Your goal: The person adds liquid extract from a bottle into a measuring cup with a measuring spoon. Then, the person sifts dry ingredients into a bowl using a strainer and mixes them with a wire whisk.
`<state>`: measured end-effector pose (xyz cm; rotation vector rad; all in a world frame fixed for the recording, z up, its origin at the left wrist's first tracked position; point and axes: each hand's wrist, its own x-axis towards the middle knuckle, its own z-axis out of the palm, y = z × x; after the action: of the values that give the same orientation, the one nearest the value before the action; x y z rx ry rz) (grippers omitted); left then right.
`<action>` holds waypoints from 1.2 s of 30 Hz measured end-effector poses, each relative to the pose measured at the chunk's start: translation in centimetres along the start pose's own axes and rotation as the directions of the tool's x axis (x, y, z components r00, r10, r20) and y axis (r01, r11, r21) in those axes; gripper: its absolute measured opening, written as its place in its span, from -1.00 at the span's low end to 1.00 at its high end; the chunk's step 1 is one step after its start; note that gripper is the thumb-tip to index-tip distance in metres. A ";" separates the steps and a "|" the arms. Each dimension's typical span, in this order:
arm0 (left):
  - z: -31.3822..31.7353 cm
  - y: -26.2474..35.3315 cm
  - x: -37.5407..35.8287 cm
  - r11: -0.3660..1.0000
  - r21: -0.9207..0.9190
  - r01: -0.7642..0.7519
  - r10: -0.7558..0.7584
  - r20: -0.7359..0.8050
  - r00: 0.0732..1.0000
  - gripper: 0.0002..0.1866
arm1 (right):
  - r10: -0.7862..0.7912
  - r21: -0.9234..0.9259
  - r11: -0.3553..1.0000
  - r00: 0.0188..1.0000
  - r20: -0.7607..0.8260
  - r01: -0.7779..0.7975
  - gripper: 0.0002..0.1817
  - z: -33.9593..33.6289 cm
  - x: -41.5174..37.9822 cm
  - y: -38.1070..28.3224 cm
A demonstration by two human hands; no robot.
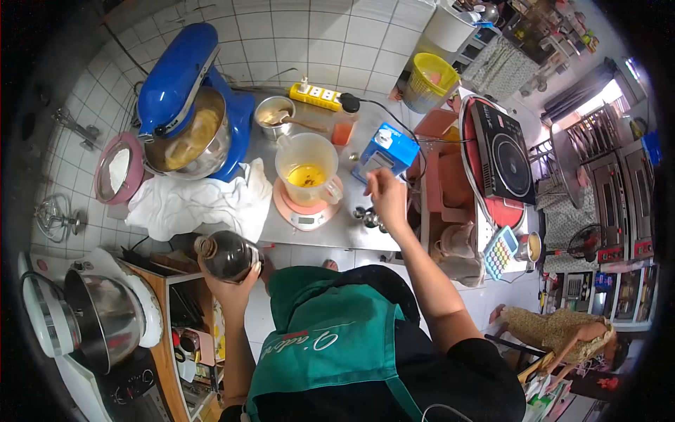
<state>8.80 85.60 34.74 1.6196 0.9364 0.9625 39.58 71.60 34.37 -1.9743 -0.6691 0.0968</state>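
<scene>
My left hand [236,287] is closed around a dark brown bottle [235,254], tilted with its neck toward the left, in front of the counter's edge. My right hand [388,200] is over the counter's right side, its fingers drawn together; whether something small is in them I cannot make out. Just under it are metal measuring spoons [367,216], and a blue carton [387,151] stands behind it. Between my hands a clear plastic jug [292,155] with yellow liquid and small dark bits sits on a pink kitchen scale [304,220].
A blue stand mixer [179,77] with dough-like mix stands left, beside a white cloth [204,200] and a pink bowl of white powder [119,172]. Behind the jug are a metal cup [271,130], an orange-filled jar [344,126] and a yellow power strip [320,97]. An induction cooker [499,151] is right.
</scene>
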 end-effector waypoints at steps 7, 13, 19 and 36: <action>0.3 -1.5 -2.1 0.998 0.064 -0.019 0.013 0.093 0.996 0.06 | 0.004 -0.178 0.984 1.000 0.009 -0.002 -0.84 5.8 2.5 3.7; 1.8 -0.6 -3.2 0.999 -0.033 -0.025 0.031 0.200 0.979 0.13 | -0.019 -0.406 0.912 0.994 0.109 0.062 -0.83 4.9 1.0 3.1; 2.8 -0.3 -3.6 0.986 -0.148 0.077 -0.025 0.325 0.945 0.10 | -0.068 -0.673 0.679 0.938 0.339 0.293 -0.54 -1.4 -2.7 9.8; 4.8 6.3 -1.0 0.978 0.028 -0.206 0.175 0.423 0.889 -0.01 | -0.545 0.358 0.831 0.755 0.365 0.426 -0.71 -2.3 -5.0 -13.8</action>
<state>13.55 81.68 39.79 1.9099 0.5264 0.6703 30.49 71.95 46.08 -1.4714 -1.3993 0.3140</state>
